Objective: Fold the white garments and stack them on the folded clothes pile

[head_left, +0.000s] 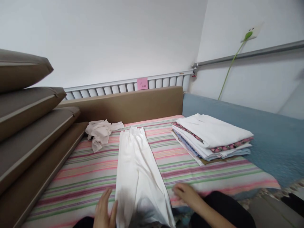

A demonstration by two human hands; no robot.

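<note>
A long white garment (137, 171), folded lengthwise into a narrow strip, lies on the striped sheet (83, 171) and runs from near me toward the headboard. My left hand (104, 210) rests flat with fingers stretched out against the strip's left edge at the near end. My right hand (186, 194) lies on the sheet beside the strip's right edge, fingers curled downward; whether they pinch the cloth is unclear. A black sleeve covers my right forearm.
A stack of folded clothes (213, 137) sits at the right on the sheet. A crumpled white cloth (101, 131) lies at the far left. Brown cushions (30, 126) are piled on the left. A brown headboard (133, 103) and blue mattress (261, 133) border the area.
</note>
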